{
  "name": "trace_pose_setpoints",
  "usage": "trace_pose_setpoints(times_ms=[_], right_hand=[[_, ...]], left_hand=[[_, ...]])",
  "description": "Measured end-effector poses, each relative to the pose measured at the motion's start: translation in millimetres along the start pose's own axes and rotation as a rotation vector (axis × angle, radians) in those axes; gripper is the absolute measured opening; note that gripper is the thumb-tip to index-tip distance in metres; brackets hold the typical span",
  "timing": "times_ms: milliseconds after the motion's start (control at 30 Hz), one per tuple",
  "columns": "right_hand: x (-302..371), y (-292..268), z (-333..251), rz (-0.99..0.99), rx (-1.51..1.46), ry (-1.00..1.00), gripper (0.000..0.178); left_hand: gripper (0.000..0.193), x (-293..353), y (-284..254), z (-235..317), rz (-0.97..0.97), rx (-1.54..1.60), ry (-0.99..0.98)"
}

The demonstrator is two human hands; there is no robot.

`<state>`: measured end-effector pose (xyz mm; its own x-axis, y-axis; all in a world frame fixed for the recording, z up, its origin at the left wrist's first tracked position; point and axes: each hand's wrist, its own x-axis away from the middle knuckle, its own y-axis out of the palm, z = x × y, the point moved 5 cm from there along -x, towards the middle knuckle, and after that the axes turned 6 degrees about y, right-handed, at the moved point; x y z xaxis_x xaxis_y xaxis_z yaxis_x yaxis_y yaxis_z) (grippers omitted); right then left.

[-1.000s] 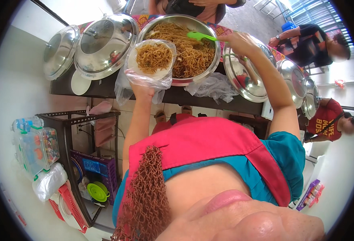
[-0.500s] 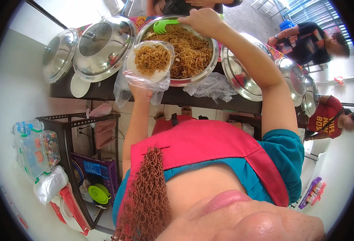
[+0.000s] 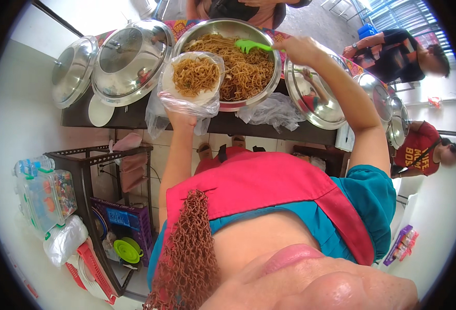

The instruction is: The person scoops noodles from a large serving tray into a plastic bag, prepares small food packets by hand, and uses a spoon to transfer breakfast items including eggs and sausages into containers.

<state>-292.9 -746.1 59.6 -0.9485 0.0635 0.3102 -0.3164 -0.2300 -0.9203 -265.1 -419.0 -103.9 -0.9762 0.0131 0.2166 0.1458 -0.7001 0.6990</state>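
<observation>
Big steel bowl (image 3: 269,77) of fried noodles sits on the dark counter (image 3: 124,116), w/ lidded pots (image 3: 127,59) to its left. My left hand (image 3: 181,119) is up under a plate (image 3: 191,80) wrapped in a clear plastic bag, noodles heaped on it, held just beside the bowl's left rim; fingers curled round the bag, I think, mostly hidden. My right hand (image 3: 298,49) is closed on a green fork (image 3: 248,45), prongs over the bowl noodles.

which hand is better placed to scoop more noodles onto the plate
Right. The right hand already grips the green fork over the noodle bowl, while the left hand is busy holding the bag-covered plate.
</observation>
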Motion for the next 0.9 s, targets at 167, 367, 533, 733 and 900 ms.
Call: trace_pose_setpoints(times_ms=[167,367,533,733,900], right_hand=[[36.2,-15.6,3.2,0.069,-0.074,-0.077,0.052],[10.1,-34.1,-8.5,0.032,0.084,0.083,0.044],[31.1,41.6,28.7,-0.131,-0.322,0.122,0.047],[49.2,48.2,6.5,-0.494,-1.036,0.144,0.055],[58.5,89.4,-4.4,-0.710,-1.829,0.181,0.049]], left_hand=[[0.059,-3.1,1.3,3.2,-0.065,0.062,-0.020],[0.060,2.4,13.1,7.5,-0.033,0.028,-0.088],[0.062,0.5,5.8,5.4,-0.044,0.073,-0.094],[0.063,1.4,13.7,7.7,-0.072,0.067,-0.081],[0.060,-3.9,12.0,9.0,-0.109,0.028,-0.016]])
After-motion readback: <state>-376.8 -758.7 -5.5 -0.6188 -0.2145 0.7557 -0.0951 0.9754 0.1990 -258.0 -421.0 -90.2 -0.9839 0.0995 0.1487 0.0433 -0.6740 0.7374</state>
